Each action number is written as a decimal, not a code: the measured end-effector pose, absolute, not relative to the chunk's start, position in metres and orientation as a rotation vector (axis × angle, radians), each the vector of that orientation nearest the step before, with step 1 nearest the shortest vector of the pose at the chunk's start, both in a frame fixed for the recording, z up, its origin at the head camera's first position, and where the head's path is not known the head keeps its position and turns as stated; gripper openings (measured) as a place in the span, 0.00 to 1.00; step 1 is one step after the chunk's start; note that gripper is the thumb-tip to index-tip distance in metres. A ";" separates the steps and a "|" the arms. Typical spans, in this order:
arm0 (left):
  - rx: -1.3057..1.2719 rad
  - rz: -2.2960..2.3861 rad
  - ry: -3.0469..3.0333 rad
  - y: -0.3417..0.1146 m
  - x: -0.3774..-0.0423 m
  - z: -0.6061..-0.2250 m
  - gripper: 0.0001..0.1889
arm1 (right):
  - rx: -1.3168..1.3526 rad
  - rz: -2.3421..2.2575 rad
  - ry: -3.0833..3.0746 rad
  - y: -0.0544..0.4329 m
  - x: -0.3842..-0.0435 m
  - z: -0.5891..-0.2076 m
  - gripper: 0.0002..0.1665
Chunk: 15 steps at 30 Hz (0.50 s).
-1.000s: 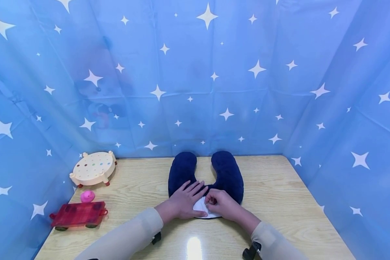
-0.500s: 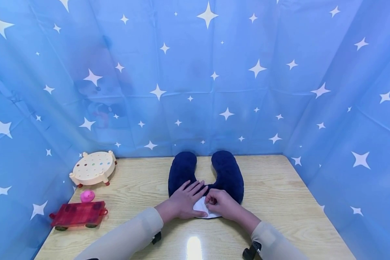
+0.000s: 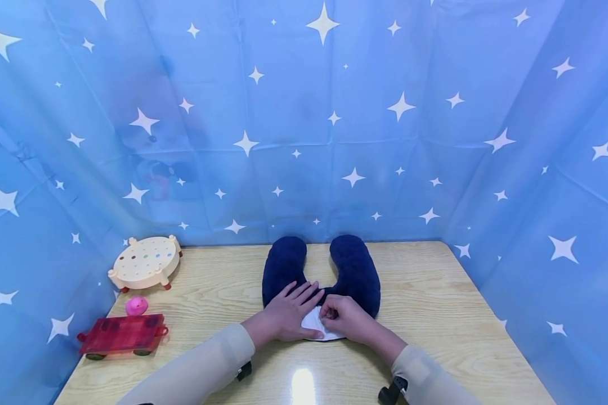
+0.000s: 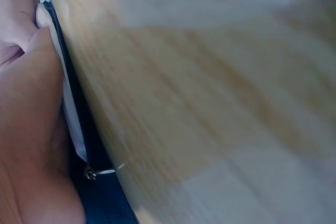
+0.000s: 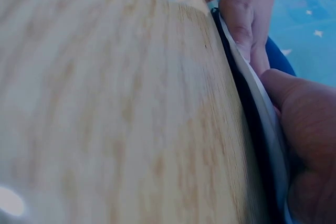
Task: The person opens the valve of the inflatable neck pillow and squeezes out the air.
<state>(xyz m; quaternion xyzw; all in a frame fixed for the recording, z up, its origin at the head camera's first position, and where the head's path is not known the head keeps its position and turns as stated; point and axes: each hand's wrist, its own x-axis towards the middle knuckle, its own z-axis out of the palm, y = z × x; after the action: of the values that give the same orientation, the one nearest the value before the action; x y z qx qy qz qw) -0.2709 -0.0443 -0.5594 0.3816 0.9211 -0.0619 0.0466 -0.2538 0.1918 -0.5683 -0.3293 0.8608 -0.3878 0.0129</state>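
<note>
A navy U-shaped neck pillow (image 3: 356, 270) lies on the table, its curve toward me in the head view. White inner fabric (image 3: 312, 320) shows along its near edge. My left hand (image 3: 286, 316) rests flat on the curve, fingers spread, thumb along the white part. Beside it, my right hand (image 3: 347, 316) has curled fingers and seems to pinch the white fabric; its fingertips are partly hidden. A zipper pull (image 4: 90, 173) with a white tag sits at the end of the pillow's opening in the left wrist view.
A cream round toy stool (image 3: 146, 260) with short legs stands at the back left. Before it are a small pink toy (image 3: 136, 306) and a clear red wheeled toy cart (image 3: 124, 333). A blue star-patterned curtain (image 3: 304, 169) borders the wooden table (image 3: 436, 337).
</note>
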 end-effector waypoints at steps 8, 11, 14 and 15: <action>1.176 -0.206 2.814 -0.044 -0.270 -0.558 0.56 | -1.019 -1.209 2.678 0.191 -0.254 -0.569 0.06; 1.175 -0.208 2.813 -0.044 -0.270 -0.558 0.56 | -1.030 -1.212 2.678 0.191 -0.254 -0.568 0.06; 1.174 -0.204 2.813 -0.044 -0.270 -0.558 0.56 | -1.037 -1.215 2.679 0.191 -0.255 -0.568 0.06; 1.174 -0.203 2.813 -0.044 -0.270 -0.558 0.56 | -1.038 -1.215 2.680 0.191 -0.255 -0.568 0.06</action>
<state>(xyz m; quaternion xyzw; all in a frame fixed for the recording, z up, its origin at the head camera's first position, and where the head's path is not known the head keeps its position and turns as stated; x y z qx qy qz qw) -0.2705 -0.0444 -0.5583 0.3839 0.9200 -0.0663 0.0435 -0.2548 0.1909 -0.5685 -0.3326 0.8589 -0.3894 0.0109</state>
